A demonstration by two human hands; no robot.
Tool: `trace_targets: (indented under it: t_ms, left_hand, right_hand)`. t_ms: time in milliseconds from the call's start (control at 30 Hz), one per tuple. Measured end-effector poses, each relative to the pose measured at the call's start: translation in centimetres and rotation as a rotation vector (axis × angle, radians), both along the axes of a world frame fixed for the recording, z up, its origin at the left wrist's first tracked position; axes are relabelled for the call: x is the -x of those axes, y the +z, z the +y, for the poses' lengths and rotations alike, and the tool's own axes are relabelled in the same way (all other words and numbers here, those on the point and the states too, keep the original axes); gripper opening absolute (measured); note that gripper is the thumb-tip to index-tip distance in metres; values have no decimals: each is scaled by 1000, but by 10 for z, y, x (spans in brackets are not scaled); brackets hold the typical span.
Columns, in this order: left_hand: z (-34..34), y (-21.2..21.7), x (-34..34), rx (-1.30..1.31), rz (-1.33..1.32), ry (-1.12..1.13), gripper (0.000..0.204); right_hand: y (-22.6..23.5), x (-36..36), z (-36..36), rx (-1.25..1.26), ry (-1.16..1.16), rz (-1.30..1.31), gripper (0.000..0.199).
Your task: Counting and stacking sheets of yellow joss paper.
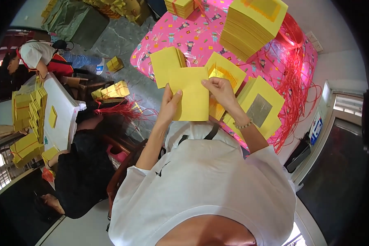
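Between my two hands is a plain yellow paper sheet [189, 96], held up near my lap at the table's front edge. My left hand [169, 104] grips its left side, thumb on top. At its upper right edge, my right hand [220, 91] pinches the paper between thumb and fingers. Behind it to the left lies a stack of plain yellow paper [163, 65]. Partly covered by my right hand is yellow paper with an orange-gold patch [229, 69]. Right of that, beside my right forearm, sits a pile of yellow paper with a silver square [259, 110].
A pink patterned tablecloth [201, 35] covers the table. At the back stand a tall yellow paper stack [250, 28] and a tied bundle [180, 7]. Red strings [293, 74] hang along the right. Two people work at a white table [61, 115] to the left.
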State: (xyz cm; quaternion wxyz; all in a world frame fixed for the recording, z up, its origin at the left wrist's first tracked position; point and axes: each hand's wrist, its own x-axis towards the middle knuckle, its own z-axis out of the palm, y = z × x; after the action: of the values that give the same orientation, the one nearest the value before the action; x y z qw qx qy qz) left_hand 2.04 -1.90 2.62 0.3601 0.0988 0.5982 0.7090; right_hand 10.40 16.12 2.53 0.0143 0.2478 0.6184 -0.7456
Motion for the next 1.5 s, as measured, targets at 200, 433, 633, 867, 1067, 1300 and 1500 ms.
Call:
trace_targets:
  t_ms: [200,433,633,867,1067,1300,1500]
  left_hand:
    - [-16,-12,5,12,8,13,41]
    - [-32,-23,29,64,-133,60,43]
    - [-28,-38,69,128,-174,185,41]
    - [-16,-76,124,201,69,187,32]
    - [-20,-121,149,359,156,157,28]
    - [-17,-139,149,378,212,186,30]
    - [-9,-147,145,388,173,186,33]
  right_hand:
    - [-15,17,-8,100,-41,27,24]
    - [-23,50,-19,227,-27,-44,24]
    - [-24,81,-19,25,224,-186,25]
    - [-78,134,-3,-246,176,-88,29]
    - [-91,156,-1,-473,162,-107,31]
    - [-101,158,-5,-673,181,-163,32]
    - [-107,152,-1,-675,163,-176,35]
